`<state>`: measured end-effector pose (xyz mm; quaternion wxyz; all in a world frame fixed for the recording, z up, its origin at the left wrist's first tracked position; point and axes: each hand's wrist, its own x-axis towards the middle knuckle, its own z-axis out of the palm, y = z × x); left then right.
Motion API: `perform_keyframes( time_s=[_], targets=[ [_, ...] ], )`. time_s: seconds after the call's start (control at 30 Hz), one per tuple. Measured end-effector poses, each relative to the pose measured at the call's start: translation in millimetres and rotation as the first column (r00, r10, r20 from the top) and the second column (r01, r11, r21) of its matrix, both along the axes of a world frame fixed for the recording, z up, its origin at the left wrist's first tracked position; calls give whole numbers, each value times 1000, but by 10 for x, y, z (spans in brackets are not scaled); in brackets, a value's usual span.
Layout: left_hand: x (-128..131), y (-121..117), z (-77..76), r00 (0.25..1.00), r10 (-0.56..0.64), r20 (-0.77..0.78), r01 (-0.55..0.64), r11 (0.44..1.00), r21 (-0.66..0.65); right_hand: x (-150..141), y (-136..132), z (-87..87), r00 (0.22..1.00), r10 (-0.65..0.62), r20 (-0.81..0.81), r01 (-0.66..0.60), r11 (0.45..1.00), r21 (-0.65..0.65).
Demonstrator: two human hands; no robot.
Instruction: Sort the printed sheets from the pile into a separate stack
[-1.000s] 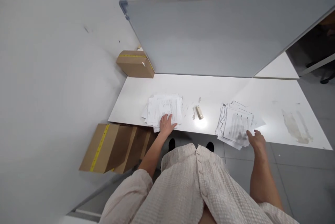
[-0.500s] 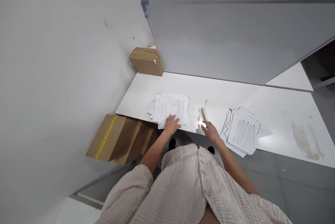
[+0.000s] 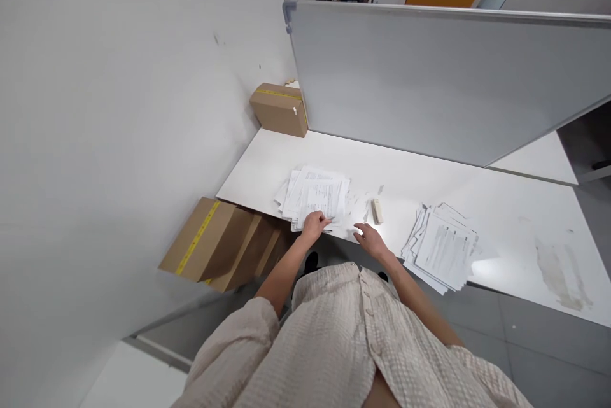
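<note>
A loose stack of printed papers [image 3: 317, 195] lies on the white table, its sheets fanned out unevenly. My left hand [image 3: 315, 225] is at the stack's near edge, thumb and fingers pinched together on the paper there; how many sheets are between them cannot be made out. To the right, my right hand [image 3: 370, 240] hovers by the table's front edge with its fingers apart and nothing in them. Just beyond it lies a small beige oblong object [image 3: 377, 211], its kind unclear. A second untidy pile of printed papers [image 3: 443, 246] rests farther right, overhanging the front edge.
The white table [image 3: 420, 185] runs along a grey partition [image 3: 405, 83]. One cardboard box [image 3: 278, 114] stands at its back left corner. More cardboard boxes [image 3: 203, 242] with yellow tape sit below the left end. A brownish stain [image 3: 558, 268] marks the right part.
My left hand's fingers have gone from lying spread on the papers to a pinch at the near edge. My right hand has moved left, away from the beige object. The view has shifted slightly.
</note>
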<state>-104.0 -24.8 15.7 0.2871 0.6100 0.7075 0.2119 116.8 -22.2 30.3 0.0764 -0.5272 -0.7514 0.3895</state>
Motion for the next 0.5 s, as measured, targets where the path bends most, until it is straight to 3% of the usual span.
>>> perform_keyframes(
  time_s=[0.1,0.2,0.27,0.33,0.37,0.43,0.5],
  targets=[
    [-55,-16,38,991,-8,130,7,1000,7,9,-21,-23,998,-39,-51,38,999,-21],
    [-75,-64,98,982,79,174,-85,996,25,-13,-39,-8,973,-156,-170,136,983,-123],
    [-26,-129,152,971,137,195,-154,985,78,-59,-47,34,915,-284,-285,194,932,-306],
    [90,-228,215,970,126,207,-161,973,167,-125,-50,85,808,-434,-398,180,826,-535],
    [170,-287,247,977,83,198,-126,969,212,-162,-49,105,748,-502,-434,148,763,-629],
    [352,-410,305,983,-103,155,56,958,282,-231,-46,121,660,-593,-461,87,670,-738],
    [520,-517,343,952,-283,112,235,917,323,-277,-43,98,647,-614,-453,113,665,-738]
  ],
)
